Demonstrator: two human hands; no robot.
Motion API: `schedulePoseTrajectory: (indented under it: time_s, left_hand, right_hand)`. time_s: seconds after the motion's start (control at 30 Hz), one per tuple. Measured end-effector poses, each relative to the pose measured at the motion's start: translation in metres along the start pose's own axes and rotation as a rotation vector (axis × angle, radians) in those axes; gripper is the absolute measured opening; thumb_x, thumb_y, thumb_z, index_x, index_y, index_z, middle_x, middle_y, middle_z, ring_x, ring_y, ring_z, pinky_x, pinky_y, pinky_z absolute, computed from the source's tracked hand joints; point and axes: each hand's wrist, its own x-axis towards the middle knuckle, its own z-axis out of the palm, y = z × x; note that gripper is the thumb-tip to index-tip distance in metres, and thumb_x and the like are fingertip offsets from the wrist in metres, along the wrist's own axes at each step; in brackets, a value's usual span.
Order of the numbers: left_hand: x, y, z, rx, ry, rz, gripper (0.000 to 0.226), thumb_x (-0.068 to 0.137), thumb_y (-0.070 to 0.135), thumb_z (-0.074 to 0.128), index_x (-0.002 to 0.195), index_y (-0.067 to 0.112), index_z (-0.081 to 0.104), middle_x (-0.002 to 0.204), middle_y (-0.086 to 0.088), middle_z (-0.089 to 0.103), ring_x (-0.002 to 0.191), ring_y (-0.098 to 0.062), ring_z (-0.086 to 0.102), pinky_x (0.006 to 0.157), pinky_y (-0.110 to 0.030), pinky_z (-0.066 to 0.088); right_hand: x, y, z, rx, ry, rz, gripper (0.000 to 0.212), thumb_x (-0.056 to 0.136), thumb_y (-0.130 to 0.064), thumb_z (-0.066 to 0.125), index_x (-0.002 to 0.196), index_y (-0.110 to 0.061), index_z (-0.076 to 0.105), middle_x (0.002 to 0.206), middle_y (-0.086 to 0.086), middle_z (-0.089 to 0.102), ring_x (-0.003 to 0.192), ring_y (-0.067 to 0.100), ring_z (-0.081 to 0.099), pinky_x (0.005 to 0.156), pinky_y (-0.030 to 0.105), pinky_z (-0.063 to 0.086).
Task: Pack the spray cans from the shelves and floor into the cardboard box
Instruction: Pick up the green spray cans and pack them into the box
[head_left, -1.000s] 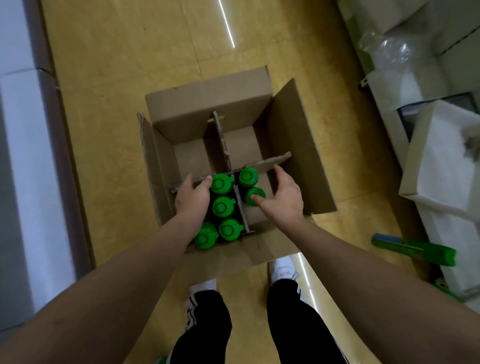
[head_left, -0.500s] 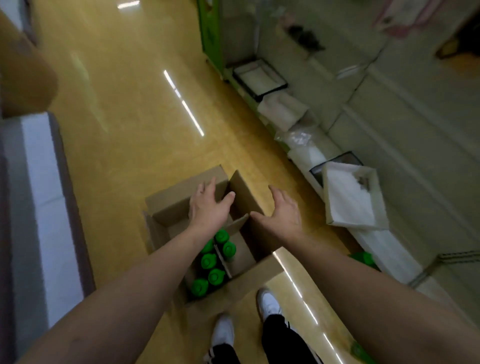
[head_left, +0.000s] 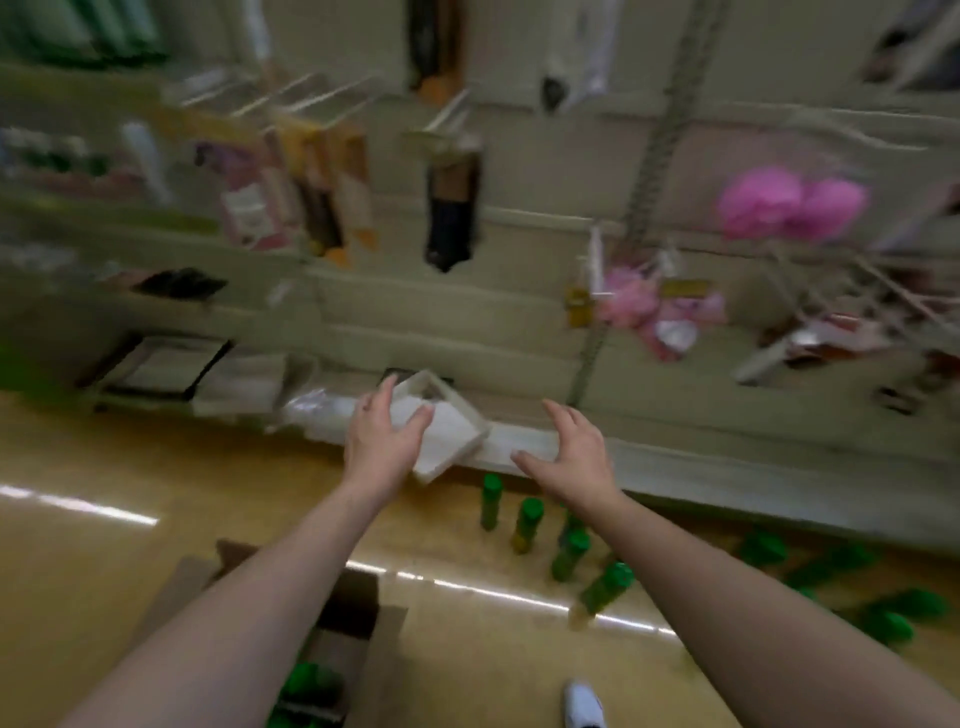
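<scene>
The view is blurred by head motion. My left hand (head_left: 383, 440) and my right hand (head_left: 572, 457) are stretched out in front of me, fingers spread and holding nothing. Below my right hand several green-capped spray cans (head_left: 527, 525) stand on the yellow floor, and one can (head_left: 602, 590) leans. More green cans (head_left: 883, 608) lie further right. The cardboard box (head_left: 363, 592) is low at the left under my left forearm, with green caps (head_left: 306, 680) inside it.
A low white shelf ledge (head_left: 524, 448) runs along the wall ahead, with a white tray (head_left: 447, 431) tilted over its edge. Hanging goods and pink puffs (head_left: 789, 203) fill the wall above. My white shoe (head_left: 584, 704) shows at the bottom.
My hands have left the box and risen forward, both empty. My head has swung up and to the right, from the box to the shelf wall and the cans on the floor.
</scene>
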Motion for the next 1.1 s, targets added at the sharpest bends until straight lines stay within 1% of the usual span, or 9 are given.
schedulePoseTrajectory:
  time_s: [0.13,0.2,0.3,0.4,0.5,0.73,0.83,0.93,1.1]
  left_hand:
    - [-0.01,0.046,0.078,0.014,-0.119,0.035,0.069,0.093,0.05,0.063,0.152,0.024,0.039,0.153,-0.009,0.041,0.141,-0.029,0.036,0.117,-0.046,0.032]
    - [-0.017,0.061,0.118,0.013,-0.195,0.011,0.071,0.092,0.053,0.063,0.153,0.026,0.037,0.155,-0.006,0.04,0.141,-0.027,0.036,0.117,-0.045,0.032]
    - [-0.027,0.076,0.178,0.019,-0.293,-0.034,0.072,0.091,0.052,0.064,0.153,0.03,0.035,0.157,-0.002,0.037,0.143,-0.027,0.034,0.117,-0.05,0.033]
    - [-0.033,0.086,0.228,0.051,-0.317,-0.071,0.074,0.089,0.053,0.066,0.153,0.035,0.034,0.158,-0.001,0.035,0.145,-0.028,0.031,0.116,-0.053,0.033]
    - [-0.035,0.09,0.262,0.058,-0.316,-0.119,0.076,0.09,0.049,0.068,0.154,0.03,0.033,0.159,-0.004,0.033,0.147,-0.029,0.028,0.118,-0.051,0.031]
    - [-0.018,0.067,0.298,0.174,-0.386,-0.163,0.08,0.085,0.05,0.071,0.154,0.031,0.034,0.155,-0.008,0.039,0.14,-0.03,0.039,0.112,-0.051,0.039]
    - [0.001,0.043,0.313,0.225,-0.441,-0.14,0.082,0.084,0.05,0.073,0.153,0.027,0.036,0.154,-0.009,0.041,0.139,-0.03,0.041,0.113,-0.047,0.038]
    - [0.02,0.019,0.331,0.258,-0.519,-0.118,0.083,0.082,0.048,0.075,0.153,0.024,0.038,0.155,-0.009,0.041,0.14,-0.029,0.041,0.114,-0.042,0.037]
    - [0.042,-0.034,0.38,0.308,-0.649,-0.07,0.082,0.084,0.042,0.077,0.153,0.024,0.037,0.156,-0.006,0.038,0.142,-0.026,0.037,0.115,-0.037,0.033]
  right_hand:
    - [-0.02,0.09,-0.06,0.072,0.093,0.179,0.086,0.084,-0.051,0.073,0.156,-0.028,0.031,0.161,0.001,0.033,0.148,0.024,0.029,0.12,0.045,0.029]
    - [-0.028,0.131,-0.077,0.085,0.106,0.269,0.086,0.084,-0.053,0.072,0.156,-0.029,0.031,0.16,0.001,0.034,0.148,0.025,0.03,0.118,0.047,0.032]
    - [-0.032,0.187,-0.09,0.108,0.118,0.362,0.086,0.084,-0.054,0.073,0.155,-0.031,0.031,0.159,0.001,0.036,0.147,0.025,0.031,0.116,0.046,0.033]
    - [-0.027,0.231,-0.092,0.123,0.091,0.413,0.086,0.084,-0.052,0.073,0.156,-0.029,0.031,0.16,0.001,0.035,0.147,0.025,0.031,0.116,0.044,0.033]
    - [-0.016,0.258,-0.088,0.115,0.058,0.436,0.088,0.084,-0.053,0.074,0.156,-0.028,0.031,0.16,0.003,0.035,0.147,0.027,0.031,0.116,0.045,0.034]
    - [0.011,0.277,-0.052,0.122,-0.027,0.512,0.085,0.083,-0.051,0.075,0.153,-0.023,0.036,0.153,0.006,0.043,0.141,0.028,0.039,0.113,0.042,0.036]
    - [0.021,0.283,-0.026,0.115,-0.02,0.559,0.084,0.083,-0.048,0.076,0.152,-0.019,0.039,0.151,0.009,0.045,0.139,0.029,0.042,0.111,0.039,0.038]
    - [0.025,0.292,0.006,0.137,-0.004,0.636,0.089,0.081,-0.049,0.078,0.153,-0.017,0.037,0.152,0.008,0.044,0.139,0.029,0.042,0.113,0.04,0.038]
    - [0.033,0.33,0.075,0.211,-0.015,0.789,0.09,0.08,-0.046,0.079,0.153,-0.017,0.035,0.15,0.012,0.045,0.138,0.031,0.041,0.11,0.038,0.037]
